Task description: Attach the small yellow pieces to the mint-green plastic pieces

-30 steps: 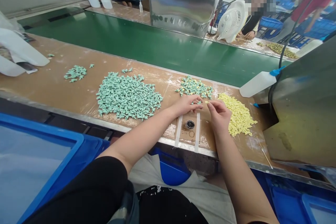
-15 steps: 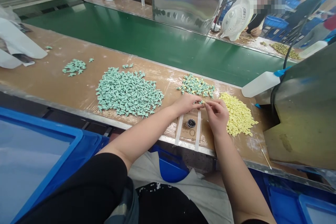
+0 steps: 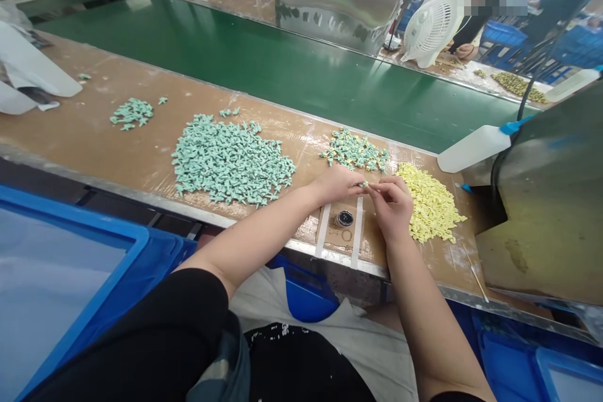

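Note:
My left hand [image 3: 336, 183] and my right hand [image 3: 393, 203] meet fingertip to fingertip above a small round black pot [image 3: 343, 218] set between two white strips. My left fingers pinch a small teal piece [image 3: 363, 184]. My right fingers are pinched against it, holding a tiny part that I cannot make out. A big heap of teal pieces [image 3: 230, 161] lies to the left. A smaller heap of teal-and-yellow pieces [image 3: 355, 151] sits just beyond my hands. A heap of yellow pieces [image 3: 428, 201] lies to the right.
A green conveyor belt [image 3: 264, 69] runs behind the brown bench [image 3: 94, 138]. A metal housing [image 3: 546, 201] and white squeeze bottle [image 3: 475, 146] stand at right. Blue bins [image 3: 70, 264] sit below at left. A white fan [image 3: 431, 25] and another person are across the belt.
My right hand has come in to touch my left hand's fingertips over the black pot. The view has shifted slightly; the heaps have not moved.

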Available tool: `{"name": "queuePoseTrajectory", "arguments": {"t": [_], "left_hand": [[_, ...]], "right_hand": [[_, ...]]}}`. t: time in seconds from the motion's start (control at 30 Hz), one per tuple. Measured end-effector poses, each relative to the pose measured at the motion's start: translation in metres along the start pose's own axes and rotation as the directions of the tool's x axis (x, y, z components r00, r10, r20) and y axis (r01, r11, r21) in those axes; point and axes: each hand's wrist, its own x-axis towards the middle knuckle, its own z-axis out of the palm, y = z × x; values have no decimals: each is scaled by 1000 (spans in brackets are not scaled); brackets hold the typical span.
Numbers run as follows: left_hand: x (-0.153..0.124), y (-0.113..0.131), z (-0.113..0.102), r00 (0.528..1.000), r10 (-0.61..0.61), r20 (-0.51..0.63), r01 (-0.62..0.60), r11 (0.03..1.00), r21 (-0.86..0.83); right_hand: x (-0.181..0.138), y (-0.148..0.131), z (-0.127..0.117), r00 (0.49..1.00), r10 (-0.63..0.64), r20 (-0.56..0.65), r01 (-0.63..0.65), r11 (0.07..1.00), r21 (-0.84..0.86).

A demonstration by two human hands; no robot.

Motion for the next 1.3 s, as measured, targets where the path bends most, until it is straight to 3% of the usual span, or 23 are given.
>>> {"name": "queuePoseTrajectory", "arguments": {"t": [0.23,0.37,0.5,0.73,0.9,1.0,1.13,1.3], "left_hand": [[-1,3,0,999,38,-16,-36,994,107],[0,2,-4,998,67,6,-67,966,249],[0,1,-6,998,52,-37,-39,957,287],[-1,3,-10,994,-109,-3,105,951,291],[-5,5,-20,956,-269,-120,280,956,90],[-8,7,-25,894,-366,-257,341,930,-138],[-7,4,-25,840,-416,-348,288,886,-364],[-4,-2,-18,853,-381,-357,229,887,-400]], "right_hand": [[-3,8,0,1000,-9,13,9,1000,15],[-1,9,0,995,-39,89,39,999,-2],[1,6,2,980,-110,169,119,992,-45],[-1,4,3,979,-76,187,92,993,-80],[1,12,0,996,33,85,-20,989,-148],[1,22,1,981,143,130,-111,968,-226],[1,31,9,941,285,184,-227,932,-282],[3,26,12,934,313,171,-301,949,-94]]}}
